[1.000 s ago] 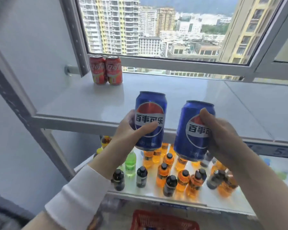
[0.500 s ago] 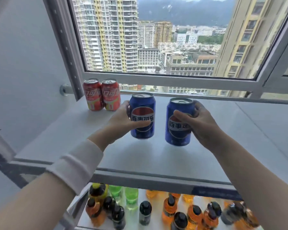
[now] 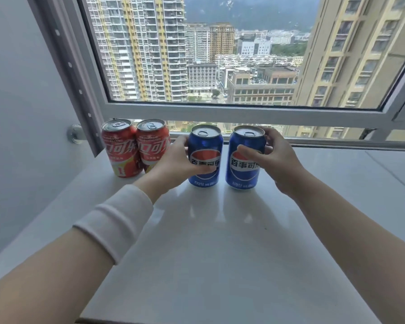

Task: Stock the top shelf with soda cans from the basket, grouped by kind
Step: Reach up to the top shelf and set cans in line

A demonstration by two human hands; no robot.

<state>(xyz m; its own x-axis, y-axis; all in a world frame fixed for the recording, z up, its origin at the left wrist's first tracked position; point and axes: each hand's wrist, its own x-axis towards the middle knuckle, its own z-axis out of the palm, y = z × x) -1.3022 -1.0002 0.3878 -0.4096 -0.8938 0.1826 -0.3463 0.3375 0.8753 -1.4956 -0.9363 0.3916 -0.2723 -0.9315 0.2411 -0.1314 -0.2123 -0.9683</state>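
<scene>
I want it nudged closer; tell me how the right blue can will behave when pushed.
The right blue can stands upright on the glossy shelf, so it would probably slide easily. Pushed near its top, it may tip. Its tab looks unopened, so it is likely full and heavy.

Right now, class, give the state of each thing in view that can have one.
Red aluminium soda cans: upright, sealed, side by side, ungripped.
Left blue aluminium soda can: upright, sealed, gripped by left hand.
Right blue aluminium soda can: upright, sealed, gripped by right hand.
White top shelf: holds all four cans.
</scene>
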